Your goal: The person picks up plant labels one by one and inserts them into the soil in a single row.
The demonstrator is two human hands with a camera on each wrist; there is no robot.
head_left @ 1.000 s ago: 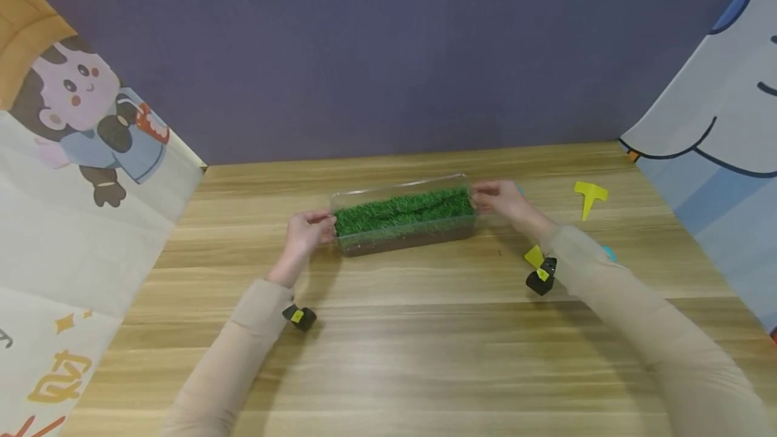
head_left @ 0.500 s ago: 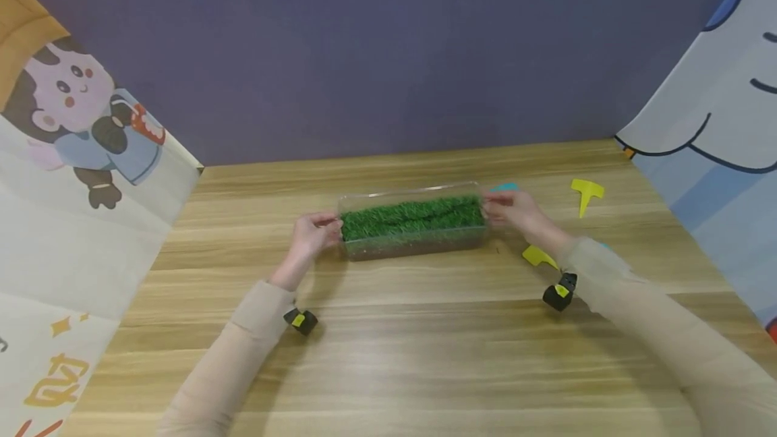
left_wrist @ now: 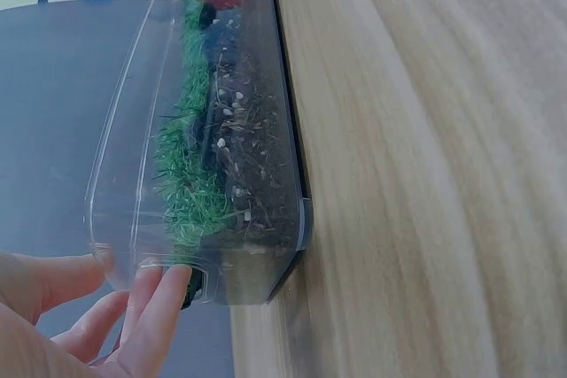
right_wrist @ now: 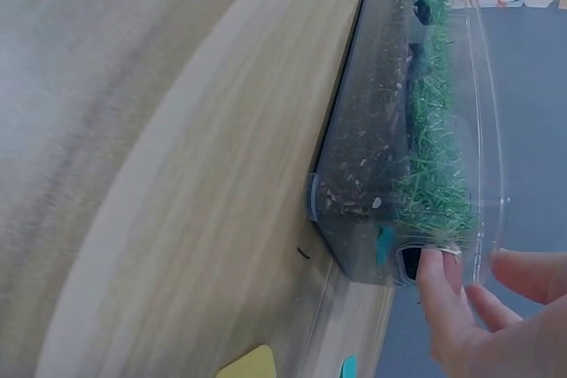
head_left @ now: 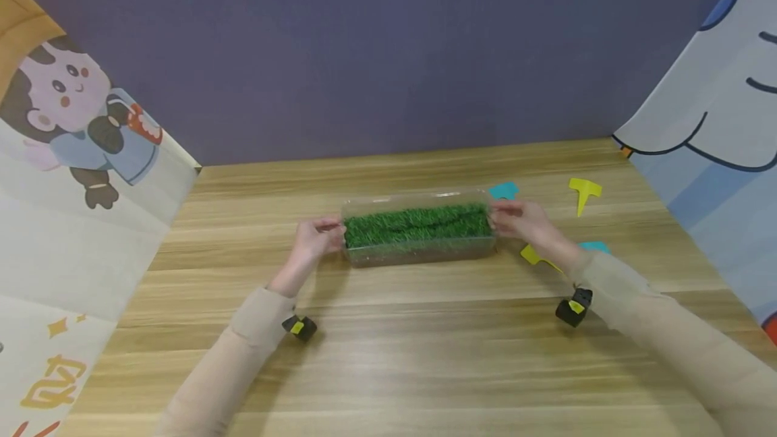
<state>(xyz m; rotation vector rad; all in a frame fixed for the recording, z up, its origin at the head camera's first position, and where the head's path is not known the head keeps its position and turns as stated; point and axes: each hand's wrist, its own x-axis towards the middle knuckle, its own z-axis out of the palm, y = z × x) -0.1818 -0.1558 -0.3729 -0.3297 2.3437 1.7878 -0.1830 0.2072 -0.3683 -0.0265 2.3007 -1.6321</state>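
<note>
A long clear plastic planter box [head_left: 421,251] sits on the wooden table, its long side facing me. Green grass [head_left: 419,226] fills its upper part; dark soil with white specks [left_wrist: 244,126] shows through the wall in the left wrist view. My left hand [head_left: 312,243] holds the left end, thumb near the rim and fingertips at a small opening in the end wall. At the other end, my right hand [head_left: 527,224] grips in the same way, its fingers [right_wrist: 440,285] at a matching opening. Whether the base touches the table is unclear.
Right of the box lie two yellow T-shaped plant labels, one farther back [head_left: 585,193] and one [head_left: 535,255] beside my right wrist. A blue label [head_left: 504,190] lies behind my right hand; another blue label [head_left: 595,247] is partly covered by the sleeve. A dark wall [head_left: 388,59] stands behind.
Both hands have moved the box rightward and slightly toward me, and its slant has lessened. More of the blue labels near the right arm has come into sight.
</note>
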